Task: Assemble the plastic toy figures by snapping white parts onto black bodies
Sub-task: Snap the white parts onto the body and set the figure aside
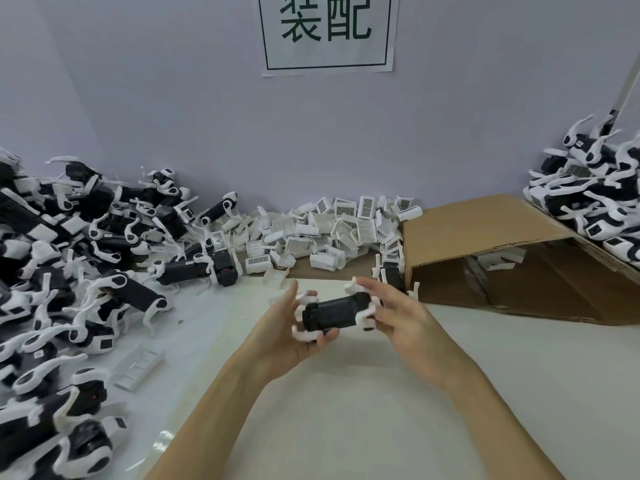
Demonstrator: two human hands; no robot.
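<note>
Both hands meet just above the white surface (346, 410), holding one toy figure (334, 315) between them. The left hand (287, 336) cups it from below and from the side, fingers curled up under the body with the tips showing at its lower edge, thumb raised beside it. The right hand (398, 313) grips the other end, its fingers wrapped over the top and partly hiding that end. The figure is a short, blocky black body, lying roughly level and slightly tilted, with curved white legs sticking out at its corners; the legs are blurred, so their exact shape is hard to read. Both forearms are bare and reach in from the bottom of the view. Beyond the hands, against the pale wall, lies a heap of loose white parts (329, 233), small open shells, some showing dark grid-patterned panels. To the left a large pile of black-and-white figures (69, 271) spreads along the surface, legs tangled together, and a single flat white piece (138, 367) lies near its edge. To the right a brown cardboard box (512, 258) lies tipped on its side with a few white parts inside, and another pile of figures (595, 199) rises behind it. A paper sign (327, 32) with two large dark characters hangs on the wall above.
</note>
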